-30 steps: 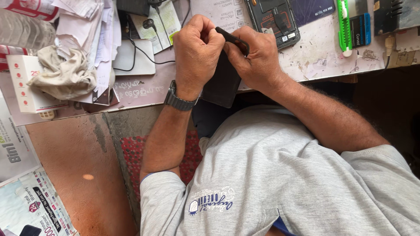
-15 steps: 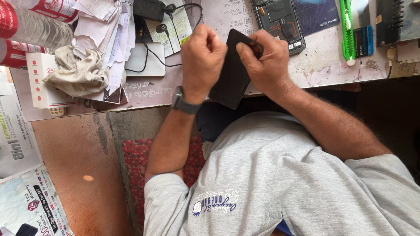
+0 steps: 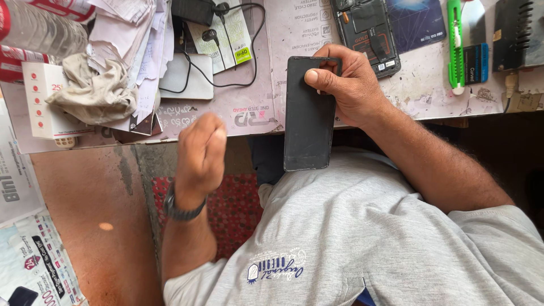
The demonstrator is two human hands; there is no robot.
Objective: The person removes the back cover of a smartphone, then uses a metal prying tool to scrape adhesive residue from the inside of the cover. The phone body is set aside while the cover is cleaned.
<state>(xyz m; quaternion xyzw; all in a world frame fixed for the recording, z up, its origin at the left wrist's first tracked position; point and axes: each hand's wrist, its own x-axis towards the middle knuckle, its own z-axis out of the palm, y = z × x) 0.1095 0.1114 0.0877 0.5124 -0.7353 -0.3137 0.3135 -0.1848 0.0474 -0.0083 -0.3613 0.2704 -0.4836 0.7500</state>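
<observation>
Your right hand (image 3: 351, 85) has its grip clamped on the dark phone panel (image 3: 309, 113), thumb on its face, holding it over the tabletop (image 3: 249, 107) edge above your lap. Your left hand (image 3: 201, 150) hangs beside it, curled into a loose fist, empty as far as shows. It looks like an inspection pause; the opened phone (image 3: 365, 31) lies just beyond.

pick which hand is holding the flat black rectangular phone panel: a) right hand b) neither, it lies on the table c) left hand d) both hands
a: the right hand grips the flat black rectangular phone panel near its top with the thumb across its face, while the left hand, closed in a fist, is apart from it.
</observation>
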